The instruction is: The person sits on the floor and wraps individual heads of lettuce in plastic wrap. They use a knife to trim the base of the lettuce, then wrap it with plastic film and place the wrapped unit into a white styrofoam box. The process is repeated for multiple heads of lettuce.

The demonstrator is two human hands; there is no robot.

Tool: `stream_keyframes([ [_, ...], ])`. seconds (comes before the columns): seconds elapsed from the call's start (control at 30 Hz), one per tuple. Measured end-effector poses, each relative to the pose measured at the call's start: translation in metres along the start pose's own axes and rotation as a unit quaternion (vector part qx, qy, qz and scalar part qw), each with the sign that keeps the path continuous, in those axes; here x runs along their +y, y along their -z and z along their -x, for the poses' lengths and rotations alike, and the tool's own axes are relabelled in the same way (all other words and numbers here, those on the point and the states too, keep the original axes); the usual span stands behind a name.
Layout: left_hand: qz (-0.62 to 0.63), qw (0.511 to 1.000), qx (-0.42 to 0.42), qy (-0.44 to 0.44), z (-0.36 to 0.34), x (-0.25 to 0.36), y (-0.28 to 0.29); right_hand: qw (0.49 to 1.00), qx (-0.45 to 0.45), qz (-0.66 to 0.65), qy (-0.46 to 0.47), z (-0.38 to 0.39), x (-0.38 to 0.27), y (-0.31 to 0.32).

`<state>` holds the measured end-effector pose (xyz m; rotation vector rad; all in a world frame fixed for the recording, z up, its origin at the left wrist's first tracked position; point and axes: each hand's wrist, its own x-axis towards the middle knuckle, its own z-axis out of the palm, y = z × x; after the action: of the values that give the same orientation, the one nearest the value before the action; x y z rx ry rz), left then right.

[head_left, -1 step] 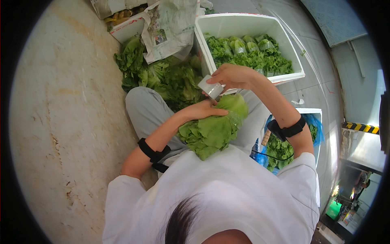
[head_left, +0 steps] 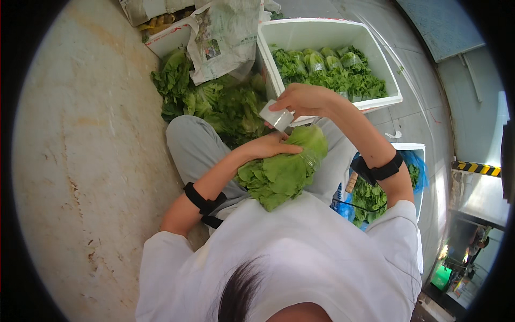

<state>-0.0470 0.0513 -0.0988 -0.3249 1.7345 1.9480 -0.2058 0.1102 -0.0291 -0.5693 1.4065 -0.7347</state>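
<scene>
My left hand [head_left: 268,146] presses down on a head of light green lettuce [head_left: 279,174] that rests in my lap, partly wrapped in clear film. Just above the lettuce's top end, my right hand [head_left: 304,99] grips a small roll of clear tape [head_left: 276,116]. The two hands are close together, almost touching. Each forearm wears a black band.
A white foam box [head_left: 322,27] ahead holds several wrapped lettuces. Loose lettuce [head_left: 214,102] is piled on the floor to its left, under a sheet of newspaper [head_left: 222,37]. A blue-lined box of greens [head_left: 416,166] stands at my right. A bare concrete floor [head_left: 80,134] lies to the left.
</scene>
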Motion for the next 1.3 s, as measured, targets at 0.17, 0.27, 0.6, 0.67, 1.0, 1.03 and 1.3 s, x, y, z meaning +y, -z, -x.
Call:
stream_keyframes([
  [0.17,-0.003,0.989,0.128,-0.07,-0.014,-0.021,0.016,0.991,0.081,0.08,0.076,-0.007,-0.02,-0.027],
  [0.27,-0.108,0.95,0.21,-0.203,-0.004,-0.026,0.04,0.982,0.101,0.114,0.115,0.01,-0.027,-0.042],
  [0.6,0.089,0.979,0.172,-0.066,0.06,0.008,0.065,0.938,0.086,0.333,0.048,0.08,-0.014,-0.02],
  [0.67,0.108,0.977,0.165,-0.076,0.06,0.013,0.058,0.936,0.079,0.342,-0.033,0.076,-0.014,-0.013],
  [1.0,0.148,0.981,0.089,-0.09,0.068,0.024,0.036,0.958,-0.091,0.259,-0.079,0.071,0.005,0.016],
  [1.03,0.157,0.981,0.067,-0.096,0.067,0.026,0.032,0.947,-0.099,0.3,-0.061,0.069,0.01,0.02],
  [1.3,0.152,0.987,0.04,-0.042,0.044,0.036,0.003,0.995,-0.021,0.053,-0.081,0.055,0.04,0.042],
])
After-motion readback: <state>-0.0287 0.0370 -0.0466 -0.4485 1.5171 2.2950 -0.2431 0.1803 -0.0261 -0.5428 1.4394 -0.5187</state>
